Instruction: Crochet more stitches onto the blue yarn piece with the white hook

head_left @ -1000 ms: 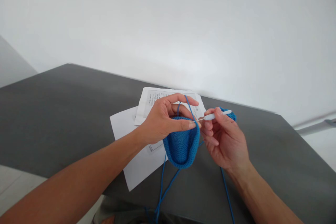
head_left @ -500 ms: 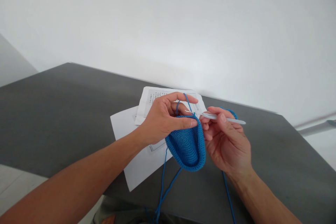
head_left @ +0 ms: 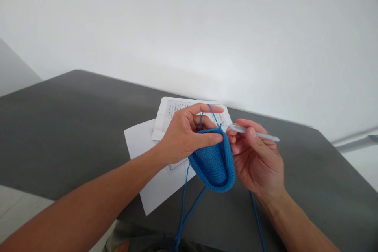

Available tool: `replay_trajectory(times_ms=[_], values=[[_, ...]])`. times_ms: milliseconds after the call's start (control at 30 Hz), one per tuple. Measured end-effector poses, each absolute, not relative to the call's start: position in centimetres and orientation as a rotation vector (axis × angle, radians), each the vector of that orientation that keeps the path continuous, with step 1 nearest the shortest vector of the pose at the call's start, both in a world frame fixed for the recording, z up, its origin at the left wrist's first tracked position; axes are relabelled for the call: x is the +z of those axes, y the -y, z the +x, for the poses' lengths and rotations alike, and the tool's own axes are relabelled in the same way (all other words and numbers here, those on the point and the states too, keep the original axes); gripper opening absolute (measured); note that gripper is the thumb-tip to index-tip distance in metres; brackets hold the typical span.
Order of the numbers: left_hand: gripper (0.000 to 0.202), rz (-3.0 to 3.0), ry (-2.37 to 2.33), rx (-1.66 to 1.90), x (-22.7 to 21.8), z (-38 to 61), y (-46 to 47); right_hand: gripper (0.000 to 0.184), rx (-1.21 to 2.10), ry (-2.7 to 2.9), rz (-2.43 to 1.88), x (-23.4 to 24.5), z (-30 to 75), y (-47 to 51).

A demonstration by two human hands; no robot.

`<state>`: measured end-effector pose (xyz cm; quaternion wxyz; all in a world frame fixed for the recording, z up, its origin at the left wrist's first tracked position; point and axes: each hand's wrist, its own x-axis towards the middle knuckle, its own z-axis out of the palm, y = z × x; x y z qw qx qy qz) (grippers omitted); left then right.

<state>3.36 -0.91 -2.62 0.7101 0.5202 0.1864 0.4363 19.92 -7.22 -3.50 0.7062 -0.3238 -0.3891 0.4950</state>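
A blue crocheted piece [head_left: 210,159], cupped with a raised rim and a spiral of stitches at its centre, hangs from my left hand [head_left: 186,134]. That hand pinches its upper rim between thumb and fingers. Over my raised left index finger runs a strand of blue yarn [head_left: 212,111], reaching down to the rim. My right hand [head_left: 260,159] grips a crochet hook [head_left: 254,132] with a pale handle. The hook's thin metal tip is at the upper right of the rim, by the yarn; how it sits in the stitch is too small to tell.
Printed sheets [head_left: 169,112] and a plain white paper [head_left: 153,189] lie under my hands on the dark grey table [head_left: 82,134]. Loose yarn [head_left: 184,201] trails to my lap, with another strand [head_left: 257,216] below my right wrist. A white wall [head_left: 189,27] stands behind.
The crocheted piece and the hook have shifted slightly right, and the piece has tilted a little. Both hands keep their grips.
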Motion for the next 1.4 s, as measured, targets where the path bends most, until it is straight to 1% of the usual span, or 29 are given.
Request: replay_trajectory(times_ms=[800, 967, 1200, 1400], values=[[0.055, 1.224, -0.454, 0.960, -2.49, 3.21, 1.05, 0.016, 1.125, 0.857, -0.706, -3.27, 19.96, 7.27], [0.059, 1.261, -0.488, 0.971, -2.28, 3.20, 1.13, 0.018, 1.098, 0.845, -0.736, -3.16, 19.78, 7.21], [0.066, 1.247, -0.579, 0.971, -1.73, 3.38, 1.38, 0.018, 0.961, 0.886, -0.787, -3.37, 19.51, 7.11], [0.063, 1.247, -0.567, 0.962, -1.68, 3.25, 1.46, 0.018, 0.974, 0.891, -0.795, -3.33, 19.41, 7.16]])
